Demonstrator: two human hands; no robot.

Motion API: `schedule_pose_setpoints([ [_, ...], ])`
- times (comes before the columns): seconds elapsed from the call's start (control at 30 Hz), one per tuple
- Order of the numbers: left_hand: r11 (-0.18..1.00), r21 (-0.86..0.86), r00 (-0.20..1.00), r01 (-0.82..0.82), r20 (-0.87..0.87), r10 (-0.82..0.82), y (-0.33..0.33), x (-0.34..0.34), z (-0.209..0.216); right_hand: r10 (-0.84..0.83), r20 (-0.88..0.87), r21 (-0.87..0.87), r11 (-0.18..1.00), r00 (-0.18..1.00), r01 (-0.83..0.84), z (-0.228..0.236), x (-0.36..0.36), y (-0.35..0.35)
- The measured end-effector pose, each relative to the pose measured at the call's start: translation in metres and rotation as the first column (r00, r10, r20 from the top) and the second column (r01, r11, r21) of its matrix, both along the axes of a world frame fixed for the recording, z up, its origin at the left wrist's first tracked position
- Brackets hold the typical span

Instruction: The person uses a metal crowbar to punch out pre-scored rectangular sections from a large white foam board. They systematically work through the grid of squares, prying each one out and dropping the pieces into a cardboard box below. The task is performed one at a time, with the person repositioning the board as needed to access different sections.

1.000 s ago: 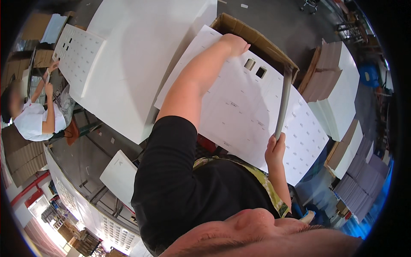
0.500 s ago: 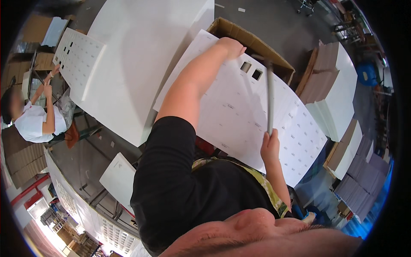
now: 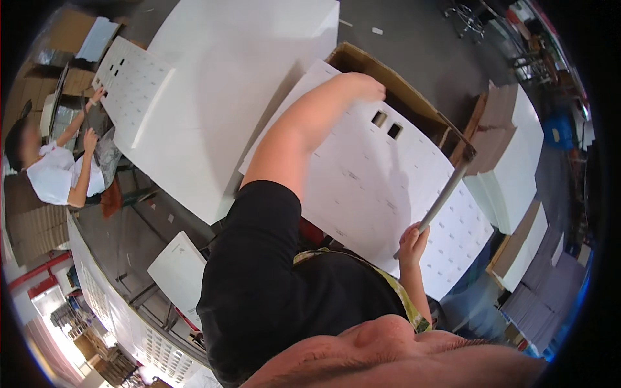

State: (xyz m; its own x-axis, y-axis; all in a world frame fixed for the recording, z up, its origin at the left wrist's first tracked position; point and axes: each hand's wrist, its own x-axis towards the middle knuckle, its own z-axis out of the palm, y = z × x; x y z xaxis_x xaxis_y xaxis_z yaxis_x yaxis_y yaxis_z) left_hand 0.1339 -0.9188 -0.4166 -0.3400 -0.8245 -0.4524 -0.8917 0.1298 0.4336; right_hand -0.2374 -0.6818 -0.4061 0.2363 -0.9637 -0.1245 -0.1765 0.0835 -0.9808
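Observation:
A stack of white printed sheets (image 3: 349, 161) lies before me, with two small rectangular cut-outs near its far edge. My left arm reaches across it. My left hand (image 3: 363, 87) is at the far edge beside the cut-outs, fingers curled; what they hold, if anything, is hidden. My right hand (image 3: 413, 244) is closed round the lower part of the long grey handle of a hammer (image 3: 442, 199). Its narrow dark head is raised by the right far edge of the sheets. Behind that edge stands an open brown cardboard box (image 3: 404, 84), partly covered by the sheets.
A large white sheet surface (image 3: 213, 97) spreads at left. Stacks of boards (image 3: 501, 161) stand at right. On the far left a person in a white shirt (image 3: 61, 178) works at another printed sheet stack (image 3: 139, 81). A wheeled chair base (image 3: 464, 21) is far off.
The hammer has swung to the right, its head moving from near the cut-outs toward the boards. My left hand stays at the far edge, slightly shifted in view.

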Motion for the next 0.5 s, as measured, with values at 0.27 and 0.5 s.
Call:
schedule_pose_setpoints([
  [0.27, 0.933, 0.328, 0.946, 0.147, 0.229, -0.230, -0.022, -0.053, -0.009, -0.039, 0.043, 0.229, 0.973, 0.998, 0.028, -0.005, 0.000, -0.012],
  [0.5, 0.940, 0.334, 0.947, -0.068, 0.319, -0.044, -0.017, -0.063, -0.009, -0.039, 0.030, 0.216, 0.976, 0.999, 0.031, -0.005, -0.001, -0.011],
])
